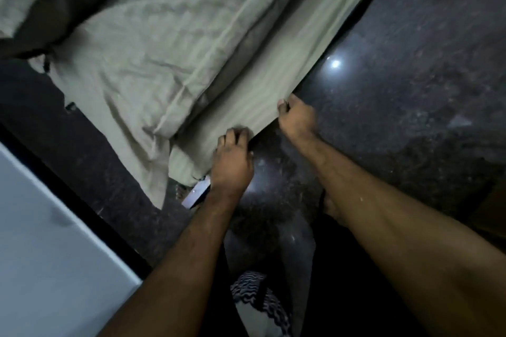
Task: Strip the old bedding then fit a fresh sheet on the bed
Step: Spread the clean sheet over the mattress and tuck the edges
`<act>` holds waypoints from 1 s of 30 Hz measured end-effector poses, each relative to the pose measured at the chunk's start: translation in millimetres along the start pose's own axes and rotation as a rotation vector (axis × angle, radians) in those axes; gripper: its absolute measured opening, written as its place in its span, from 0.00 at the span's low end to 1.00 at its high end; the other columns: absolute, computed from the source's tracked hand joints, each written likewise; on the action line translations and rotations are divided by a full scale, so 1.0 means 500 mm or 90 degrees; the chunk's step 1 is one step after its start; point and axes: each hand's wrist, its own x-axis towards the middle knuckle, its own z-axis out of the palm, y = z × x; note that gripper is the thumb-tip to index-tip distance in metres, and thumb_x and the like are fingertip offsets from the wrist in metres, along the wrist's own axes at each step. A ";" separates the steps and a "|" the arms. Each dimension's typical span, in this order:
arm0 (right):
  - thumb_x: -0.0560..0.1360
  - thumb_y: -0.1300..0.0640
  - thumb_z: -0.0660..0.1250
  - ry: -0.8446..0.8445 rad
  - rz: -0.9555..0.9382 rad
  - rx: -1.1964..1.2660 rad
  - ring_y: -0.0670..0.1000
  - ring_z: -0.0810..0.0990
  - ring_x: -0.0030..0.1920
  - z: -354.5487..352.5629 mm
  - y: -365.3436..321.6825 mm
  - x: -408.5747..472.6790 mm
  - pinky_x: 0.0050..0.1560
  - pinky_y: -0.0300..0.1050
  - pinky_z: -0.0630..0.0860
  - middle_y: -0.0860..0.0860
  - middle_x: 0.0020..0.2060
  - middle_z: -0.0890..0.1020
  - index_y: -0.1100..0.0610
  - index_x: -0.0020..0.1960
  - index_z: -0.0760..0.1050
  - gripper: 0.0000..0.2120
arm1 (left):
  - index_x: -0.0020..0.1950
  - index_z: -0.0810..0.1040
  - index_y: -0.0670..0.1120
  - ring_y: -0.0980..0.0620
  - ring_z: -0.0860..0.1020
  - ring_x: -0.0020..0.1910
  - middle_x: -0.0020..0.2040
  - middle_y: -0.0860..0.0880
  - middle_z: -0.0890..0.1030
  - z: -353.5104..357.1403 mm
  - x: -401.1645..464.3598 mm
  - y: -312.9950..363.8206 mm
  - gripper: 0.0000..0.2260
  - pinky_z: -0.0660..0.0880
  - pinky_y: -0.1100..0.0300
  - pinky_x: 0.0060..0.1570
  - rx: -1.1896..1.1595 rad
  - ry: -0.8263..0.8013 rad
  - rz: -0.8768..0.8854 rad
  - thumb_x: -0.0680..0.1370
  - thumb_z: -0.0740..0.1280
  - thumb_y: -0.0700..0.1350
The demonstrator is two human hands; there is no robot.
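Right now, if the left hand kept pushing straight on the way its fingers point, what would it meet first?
The left hand already pinches the sheet edge; straight on, it likely meets the sheet's hanging side first, then the pillow beyond, though depth is unclear.

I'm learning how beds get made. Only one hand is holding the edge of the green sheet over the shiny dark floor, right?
Not quite. The head view shows both hands holding it: the left hand and the right hand each grip the sheet edge above the shiny dark floor.
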 end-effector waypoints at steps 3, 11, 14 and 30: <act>0.82 0.49 0.58 -0.044 -0.038 -0.080 0.65 0.78 0.59 -0.034 0.009 0.016 0.54 0.53 0.75 0.63 0.56 0.81 0.58 0.57 0.75 0.14 | 0.73 0.71 0.43 0.38 0.72 0.64 0.67 0.40 0.72 0.010 -0.016 0.038 0.24 0.74 0.43 0.60 -0.016 0.007 -0.044 0.78 0.69 0.47; 0.80 0.49 0.61 0.017 -0.096 -0.073 0.64 0.80 0.54 -0.006 0.041 0.036 0.49 0.53 0.75 0.62 0.52 0.81 0.57 0.54 0.72 0.11 | 0.76 0.68 0.43 0.41 0.71 0.69 0.72 0.43 0.70 0.080 -0.024 0.037 0.26 0.73 0.46 0.65 -0.057 0.088 -0.109 0.80 0.66 0.50; 0.76 0.56 0.64 0.157 -0.315 -0.065 0.60 0.77 0.54 -0.003 0.064 0.004 0.52 0.54 0.74 0.57 0.53 0.76 0.57 0.55 0.69 0.10 | 0.81 0.60 0.43 0.43 0.65 0.77 0.80 0.44 0.63 0.112 -0.038 0.026 0.30 0.64 0.46 0.75 -0.040 0.096 -0.123 0.82 0.62 0.54; 0.78 0.49 0.64 -0.058 -0.816 -0.582 0.59 0.76 0.62 -0.007 0.027 0.056 0.70 0.54 0.67 0.57 0.62 0.77 0.57 0.68 0.73 0.21 | 0.58 0.84 0.50 0.41 0.80 0.59 0.57 0.43 0.84 0.004 0.124 -0.009 0.19 0.76 0.55 0.54 -0.160 -0.014 -0.258 0.77 0.66 0.61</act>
